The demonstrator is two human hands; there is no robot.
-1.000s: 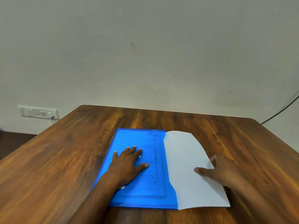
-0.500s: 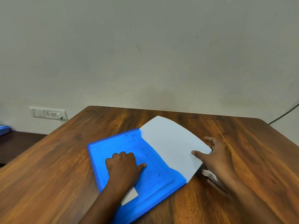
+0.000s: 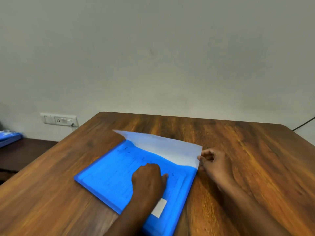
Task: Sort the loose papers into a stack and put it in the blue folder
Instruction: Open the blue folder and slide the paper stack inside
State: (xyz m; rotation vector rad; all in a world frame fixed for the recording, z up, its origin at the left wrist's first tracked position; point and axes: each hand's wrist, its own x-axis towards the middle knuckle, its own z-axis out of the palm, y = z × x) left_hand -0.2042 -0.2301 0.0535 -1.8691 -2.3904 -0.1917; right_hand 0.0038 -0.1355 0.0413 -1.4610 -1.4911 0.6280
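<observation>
Pressing down with my left hand (image 3: 148, 178), I keep the folder (image 3: 109, 176) flat on the table (image 3: 247, 150); my fingers are bent at the knuckles with the tips and the thumb against the blue cover, curled round nothing. The folder is thin, glossy, see-through blue plastic, a rectangle lying askew near the table's middle, one corner pointing toward my body. Through the plastic I can see the papers (image 3: 126, 160) inside as faint printed lines; the words are too blurred to read. A small white label (image 3: 159, 207) sits on the cover just beside my left wrist, partly hidden by my forearm. My right hand (image 3: 211, 160) pinches the corner of the flap (image 3: 163, 147), a pale, matte sheet that curves up from the folder's far edge and stands half raised. My fingers are curled there; how many touch the flap I cannot tell. The folder's near corner is cut off by the bottom of the frame. The table is dark, streaky, polished wood with rounded corners. On the plain wall sits a white socket plate (image 3: 58, 119); something blue (image 3: 9, 138) at the left edge is cut off and unclear.
</observation>
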